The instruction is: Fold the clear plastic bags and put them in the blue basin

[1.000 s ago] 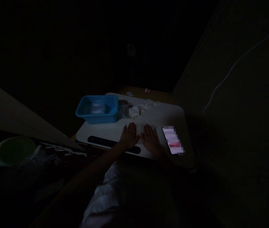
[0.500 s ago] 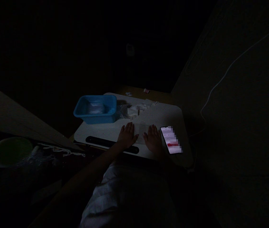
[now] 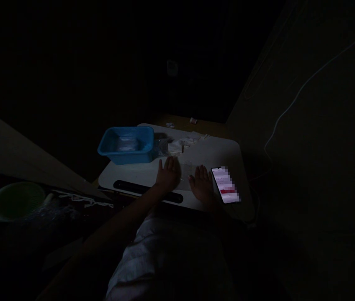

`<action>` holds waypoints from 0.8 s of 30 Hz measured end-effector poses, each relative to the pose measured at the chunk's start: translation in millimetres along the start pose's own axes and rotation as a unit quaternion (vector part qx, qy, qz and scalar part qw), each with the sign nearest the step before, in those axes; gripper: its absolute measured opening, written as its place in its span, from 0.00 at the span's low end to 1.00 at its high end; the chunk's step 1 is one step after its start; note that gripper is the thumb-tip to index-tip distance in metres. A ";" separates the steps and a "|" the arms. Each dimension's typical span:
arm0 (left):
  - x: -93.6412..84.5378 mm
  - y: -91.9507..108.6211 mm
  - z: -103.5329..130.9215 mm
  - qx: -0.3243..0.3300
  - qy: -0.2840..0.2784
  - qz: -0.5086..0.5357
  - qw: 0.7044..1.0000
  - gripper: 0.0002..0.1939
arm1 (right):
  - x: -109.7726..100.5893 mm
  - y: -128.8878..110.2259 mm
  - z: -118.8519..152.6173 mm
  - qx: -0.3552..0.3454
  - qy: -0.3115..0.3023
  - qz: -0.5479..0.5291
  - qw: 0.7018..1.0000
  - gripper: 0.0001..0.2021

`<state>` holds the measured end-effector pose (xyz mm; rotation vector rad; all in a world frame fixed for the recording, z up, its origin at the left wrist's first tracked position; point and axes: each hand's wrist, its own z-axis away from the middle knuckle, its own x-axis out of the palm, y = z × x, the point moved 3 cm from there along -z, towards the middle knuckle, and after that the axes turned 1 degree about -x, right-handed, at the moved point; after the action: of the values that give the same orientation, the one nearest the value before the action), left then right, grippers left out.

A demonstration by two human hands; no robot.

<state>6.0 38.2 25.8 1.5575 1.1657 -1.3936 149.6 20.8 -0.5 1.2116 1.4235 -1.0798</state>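
A thin, clear plastic sheet or bag (image 3: 189, 172) lies flat on the small white table (image 3: 221, 152), faint in the dim light. At its left edge is my left hand (image 3: 167, 175), fingers stretched and slightly raised, with nothing seen in its grasp. My right hand (image 3: 201, 183) rests palm down on the right side of the plastic, fingers extended. Just right of that hand lies a lit phone (image 3: 224, 184) with a timer on its screen. Behind my left hand are crumpled clear plastic and a white cloth or paper (image 3: 180, 145).
A blue plastic basin (image 3: 130, 156) holding clear plastic packs (image 3: 126, 143) stands at the table's left. A black slot (image 3: 133, 187) runs along the near edge. Beyond the table lies a small spool-like item (image 3: 193, 121). A white cable (image 3: 297, 98) hangs at right; a green container (image 3: 17, 200) is at lower left.
My left hand has lifted and tilted a little, its thumb no longer pointing toward the plastic's middle. My right hand stays in nearly the same place.
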 end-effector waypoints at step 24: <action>27.2 5.7 -1.3 0.044 -0.002 0.052 0.998 0.27 | 2.2 -0.2 0.6 -0.001 0.010 0.001 1.000 0.29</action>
<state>11.9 41.8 -1.1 1.6514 1.0187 -1.3951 149.3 20.5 -2.8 1.2254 1.4380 -1.0680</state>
